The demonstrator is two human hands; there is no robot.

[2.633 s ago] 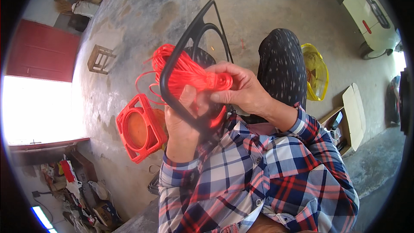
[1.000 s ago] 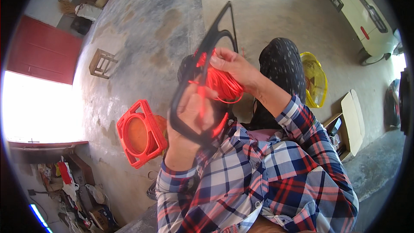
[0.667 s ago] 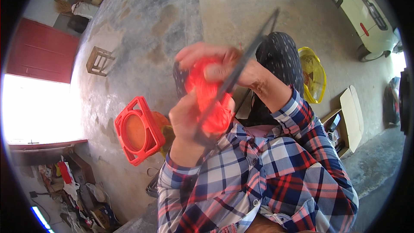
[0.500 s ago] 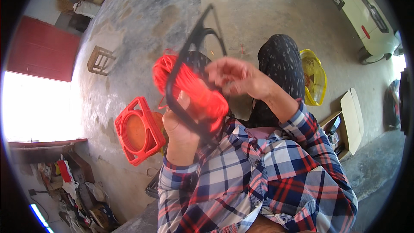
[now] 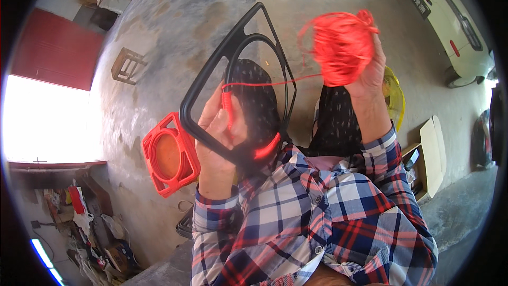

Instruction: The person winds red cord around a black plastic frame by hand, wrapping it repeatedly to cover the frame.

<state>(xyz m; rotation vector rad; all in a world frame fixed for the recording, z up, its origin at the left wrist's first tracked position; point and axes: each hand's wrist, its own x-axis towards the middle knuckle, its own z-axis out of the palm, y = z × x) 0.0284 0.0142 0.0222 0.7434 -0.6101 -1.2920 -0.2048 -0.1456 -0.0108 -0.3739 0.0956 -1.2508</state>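
A black plastic frame, squarish outside with a round inner ring, stands tilted in front of my left knee. My left hand is closed around the left side of its ring, where turns of red cord are wound along part of the ring. From there a taut single strand runs rightward to a thick hank of red cord. That hank is gripped in my right hand, raised over my right knee and apart from the frame. The hank hides most of my right fingers.
On the floor at left lies a red frame with an orange round middle. Beyond it is a small wooden stool. A yellow basket sits right of my knee, near an open box. A pale car stands far right.
The red hank has left the frame's opening and moved right, from my left hand to my right. A strand now stretches between it and the frame. My left hand keeps the frame.
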